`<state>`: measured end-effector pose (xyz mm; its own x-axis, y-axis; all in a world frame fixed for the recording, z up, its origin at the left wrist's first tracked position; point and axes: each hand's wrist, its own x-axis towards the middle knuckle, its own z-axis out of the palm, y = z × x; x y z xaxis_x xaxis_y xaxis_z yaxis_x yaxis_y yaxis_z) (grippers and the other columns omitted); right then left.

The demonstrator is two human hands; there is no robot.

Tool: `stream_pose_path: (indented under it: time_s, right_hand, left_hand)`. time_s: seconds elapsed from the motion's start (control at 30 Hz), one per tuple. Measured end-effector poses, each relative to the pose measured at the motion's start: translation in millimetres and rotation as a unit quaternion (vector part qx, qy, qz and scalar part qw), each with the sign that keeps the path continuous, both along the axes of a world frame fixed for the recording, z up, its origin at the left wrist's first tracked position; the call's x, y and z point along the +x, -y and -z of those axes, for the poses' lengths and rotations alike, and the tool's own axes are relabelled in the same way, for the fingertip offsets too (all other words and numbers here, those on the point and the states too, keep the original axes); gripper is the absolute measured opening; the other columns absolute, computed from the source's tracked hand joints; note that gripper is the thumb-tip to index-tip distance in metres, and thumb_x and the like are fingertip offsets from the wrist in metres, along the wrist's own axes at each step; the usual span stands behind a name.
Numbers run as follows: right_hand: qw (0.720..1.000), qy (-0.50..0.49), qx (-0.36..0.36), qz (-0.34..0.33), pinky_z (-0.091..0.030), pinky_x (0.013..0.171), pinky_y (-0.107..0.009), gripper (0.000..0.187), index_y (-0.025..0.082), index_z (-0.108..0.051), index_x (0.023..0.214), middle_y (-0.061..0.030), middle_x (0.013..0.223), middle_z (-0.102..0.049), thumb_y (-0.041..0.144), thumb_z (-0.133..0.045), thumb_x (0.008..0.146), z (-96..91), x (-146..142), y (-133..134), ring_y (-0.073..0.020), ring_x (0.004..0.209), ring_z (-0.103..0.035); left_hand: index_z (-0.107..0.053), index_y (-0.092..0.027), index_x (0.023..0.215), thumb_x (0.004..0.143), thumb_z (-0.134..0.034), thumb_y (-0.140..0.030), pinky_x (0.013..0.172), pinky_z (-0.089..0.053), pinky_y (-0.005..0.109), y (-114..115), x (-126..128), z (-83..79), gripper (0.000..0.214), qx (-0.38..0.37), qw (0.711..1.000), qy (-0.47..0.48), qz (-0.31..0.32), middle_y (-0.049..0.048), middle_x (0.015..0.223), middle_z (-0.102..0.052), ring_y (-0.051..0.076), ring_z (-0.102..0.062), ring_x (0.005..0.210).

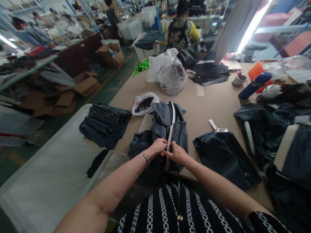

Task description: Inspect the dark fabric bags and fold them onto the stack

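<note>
A dark grey-blue fabric bag piece [180, 132] lies on the table in front of me, with a cream strip [170, 131] running lengthwise along its middle. Both hands meet at the near part of that strip. My left hand [158, 147], with a bracelet at the wrist, is closed at the strip's left side; what its fingertips pinch is hidden. From the right, my right hand [178, 153] grips the strip's edge between thumb and fingers. Another dark fabric part [140, 142] sticks out to the left, under or beside the piece.
Folded dark pieces [105, 124] are stacked at the left table edge. Behind the work sit an open bag of small dark parts [145, 104] and a large plastic bag [170, 72]. Rightward lie a dark bag piece [225, 158], a fabric heap [286, 145] and a blue bottle [255, 85].
</note>
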<state>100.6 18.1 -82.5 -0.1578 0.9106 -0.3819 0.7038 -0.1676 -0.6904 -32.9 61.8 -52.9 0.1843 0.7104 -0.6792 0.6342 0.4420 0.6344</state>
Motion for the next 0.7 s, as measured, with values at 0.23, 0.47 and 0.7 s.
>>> stream_pose_path:
  time_s: [0.23, 0.47, 0.7]
  right_hand:
    - [0.999, 0.029, -0.014, -0.026, -0.041, 0.067, -0.025, 0.018, 0.013, -0.054, 0.092, -0.0098, 0.089, -0.065, 0.023, -0.046, 0.079, 13.9, 14, -21, -0.0197, 0.083, -0.060]
    - [0.980, 0.058, 0.083, -0.170, -0.040, 0.070, -0.027, 0.023, 0.017, -0.059, 0.101, -0.0068, 0.089, -0.066, 0.022, -0.046, 0.082, -61.1, 86, -22, -0.0191, 0.081, -0.061]
    - [0.862, 0.269, 0.356, -0.242, -0.037, 0.082, -0.036, 0.012, 0.020, -0.060, 0.086, -0.0051, 0.090, -0.062, 0.020, -0.048, 0.085, -200.9, 118, -41, -0.0215, 0.088, -0.056]
  left_hand:
    - [-0.058, -0.010, 0.087, 0.080, -0.044, -0.014, 0.049, -0.048, 0.025, 8, 2, 3.3, 0.017, 0.017, 0.998, 0.020, -0.057, 0.0052, 0.076, -0.058, 0.013, -0.054, 0.057]
    - [-0.056, -0.013, 0.116, 0.079, -0.052, -0.013, 0.107, -0.027, 0.042, 19, 26, -69.2, 0.037, 0.551, 0.802, -0.040, 0.227, 0.0105, 0.123, -0.050, 0.026, -0.039, 0.120]
    - [-0.060, -0.011, 0.075, 0.081, -0.042, -0.015, 0.059, -0.042, 0.030, -13, 66, -120.5, 0.019, 0.373, 0.875, -0.061, 0.304, 0.0075, 0.068, -0.060, 0.019, -0.056, 0.062]
